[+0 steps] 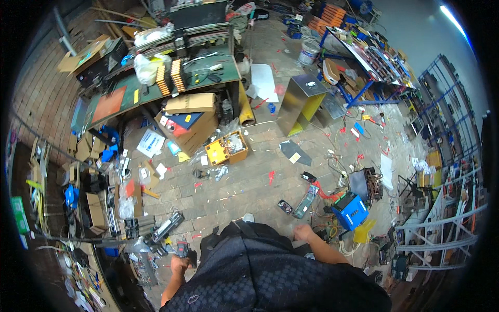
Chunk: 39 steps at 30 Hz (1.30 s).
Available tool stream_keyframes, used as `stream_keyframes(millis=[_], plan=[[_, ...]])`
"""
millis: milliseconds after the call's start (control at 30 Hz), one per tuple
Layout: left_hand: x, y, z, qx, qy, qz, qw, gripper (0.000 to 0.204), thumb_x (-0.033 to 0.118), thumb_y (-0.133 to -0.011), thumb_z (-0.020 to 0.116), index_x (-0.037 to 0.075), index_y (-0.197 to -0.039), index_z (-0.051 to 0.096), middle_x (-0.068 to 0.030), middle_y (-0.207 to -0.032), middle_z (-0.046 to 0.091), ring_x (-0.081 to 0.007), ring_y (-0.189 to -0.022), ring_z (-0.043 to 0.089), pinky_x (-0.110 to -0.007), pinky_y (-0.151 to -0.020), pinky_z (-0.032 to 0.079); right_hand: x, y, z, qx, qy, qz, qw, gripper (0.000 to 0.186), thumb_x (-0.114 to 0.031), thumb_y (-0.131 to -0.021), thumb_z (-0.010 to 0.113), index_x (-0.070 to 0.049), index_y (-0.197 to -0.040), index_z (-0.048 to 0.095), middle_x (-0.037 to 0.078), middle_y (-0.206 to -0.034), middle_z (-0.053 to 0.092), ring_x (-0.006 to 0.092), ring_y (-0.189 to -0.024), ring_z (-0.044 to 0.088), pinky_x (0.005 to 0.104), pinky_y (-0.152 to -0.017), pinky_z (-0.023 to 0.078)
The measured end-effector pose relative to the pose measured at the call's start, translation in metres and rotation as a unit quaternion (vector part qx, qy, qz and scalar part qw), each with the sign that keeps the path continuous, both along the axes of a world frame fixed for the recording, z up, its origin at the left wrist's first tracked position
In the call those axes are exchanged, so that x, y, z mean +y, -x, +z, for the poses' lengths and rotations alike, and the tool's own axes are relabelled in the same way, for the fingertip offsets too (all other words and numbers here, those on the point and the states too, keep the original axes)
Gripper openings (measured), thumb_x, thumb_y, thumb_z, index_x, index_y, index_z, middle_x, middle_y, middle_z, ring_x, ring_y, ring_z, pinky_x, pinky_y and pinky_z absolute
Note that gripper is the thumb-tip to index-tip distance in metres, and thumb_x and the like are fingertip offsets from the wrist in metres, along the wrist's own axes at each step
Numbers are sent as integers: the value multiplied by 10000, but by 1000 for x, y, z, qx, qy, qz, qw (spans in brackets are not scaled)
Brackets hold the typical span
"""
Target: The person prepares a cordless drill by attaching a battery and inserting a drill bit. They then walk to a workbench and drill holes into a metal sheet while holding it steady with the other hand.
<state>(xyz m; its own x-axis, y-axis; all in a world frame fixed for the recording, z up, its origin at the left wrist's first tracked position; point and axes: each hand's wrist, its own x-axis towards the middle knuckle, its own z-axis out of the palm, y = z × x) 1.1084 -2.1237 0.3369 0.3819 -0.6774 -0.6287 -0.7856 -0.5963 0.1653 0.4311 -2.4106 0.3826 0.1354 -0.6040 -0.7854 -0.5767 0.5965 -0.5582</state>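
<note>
My left hand (179, 264) is at the lower left, its fingers closed round a black-and-red tool (183, 249). The tool looks like a cordless power tool, but its exact kind is too small to tell. On the other side of my body, my right hand (302, 232) hangs with curled fingers; whether anything is in it does not show. Closest to that hand lies a long grey-green circuit board (305, 202), with a small dark device (285, 206) beside it. A blue box-shaped unit (351, 211) stands farther right among cables.
Ahead left is a green-topped workbench (112, 107), with an open cardboard box (195, 132) and a yellow crate (227, 148) in front. A metal cabinet shell (301, 105) stands ahead. Metal racks (442, 229) line the right side. Scraps and cables litter the brick floor.
</note>
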Motion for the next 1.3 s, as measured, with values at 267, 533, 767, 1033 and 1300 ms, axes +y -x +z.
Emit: stream_keyframes(millis=[267,533,767,1033,1300], plan=[[-289,55,154,65,-34,156,985,640,358,-630,856,-73,-1081,714,-288,-1070,753,-406,-1030,746,-450,-893,589,-67,-2,62,-56,43,-270,960,152,-159,-950,708,-28,-1020,734,54,-808,692,164,-643,650,318,-562,527],[-530,96,200,135,49,38,989,666,409,-687,857,-79,-1111,698,-297,-1029,749,-398,-1022,748,-455,-879,580,-17,29,34,-78,-12,-339,938,202,-237,-992,683,-39,-980,720,87,-834,712,247,-746,692,407,-660,535],[-683,109,177,161,218,16,962,555,489,-763,865,-50,-851,765,-252,-812,750,-368,-829,766,-458,-774,581,-45,-4,52,94,24,-210,973,301,-258,-970,720,24,-1070,753,75,-867,747,202,-751,682,326,-708,533],[-846,138,217,184,256,76,946,470,457,-795,858,0,-868,777,-162,-754,759,-314,-768,764,-418,-752,577,-159,40,33,83,14,-220,972,209,-187,-978,695,14,-1031,720,43,-847,693,157,-734,634,302,-678,502],[-945,156,265,127,285,18,950,599,345,-740,921,-31,-1142,684,-171,-954,769,-291,-883,744,-394,-847,572,-373,109,69,-65,152,-165,972,203,-179,-996,676,-4,-1097,682,31,-896,670,133,-809,620,306,-700,512]])
